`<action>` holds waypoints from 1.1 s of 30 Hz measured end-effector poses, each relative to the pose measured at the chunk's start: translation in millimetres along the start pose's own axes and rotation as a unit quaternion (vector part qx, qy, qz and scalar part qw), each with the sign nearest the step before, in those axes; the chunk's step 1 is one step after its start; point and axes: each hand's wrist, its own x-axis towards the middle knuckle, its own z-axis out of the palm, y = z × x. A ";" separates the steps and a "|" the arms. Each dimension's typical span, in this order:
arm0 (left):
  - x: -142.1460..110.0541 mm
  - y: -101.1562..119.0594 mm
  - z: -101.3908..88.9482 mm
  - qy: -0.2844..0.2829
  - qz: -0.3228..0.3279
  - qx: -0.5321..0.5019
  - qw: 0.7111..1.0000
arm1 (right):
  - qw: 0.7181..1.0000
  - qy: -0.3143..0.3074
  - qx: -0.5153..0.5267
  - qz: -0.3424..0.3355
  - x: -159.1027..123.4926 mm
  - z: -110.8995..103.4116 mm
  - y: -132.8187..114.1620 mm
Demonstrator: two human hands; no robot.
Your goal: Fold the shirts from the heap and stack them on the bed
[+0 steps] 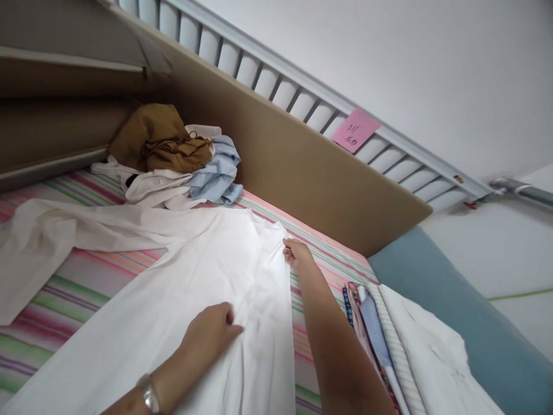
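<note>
A white shirt (207, 271) lies spread over a striped sheet (78, 288) on a bed. My left hand (211, 333), with a metal bracelet on the wrist, presses down on the middle of the shirt with its fingers curled into the cloth. My right hand (297, 252) reaches further out and pinches the shirt's far right edge. One long sleeve (38, 242) of the shirt trails off to the left.
A heap of clothes (173, 158), brown, white and light blue, sits at the far corner against a tan board (302, 167). A stack of folded cloths (401, 346) lies at the right. A pink note (355, 130) sticks to the white rail.
</note>
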 end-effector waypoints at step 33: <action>8.4 -9.1 -0.2 0.107 0.029 0.042 0.993 | 0.988 0.108 -0.076 -0.081 33.7 7.7 24.2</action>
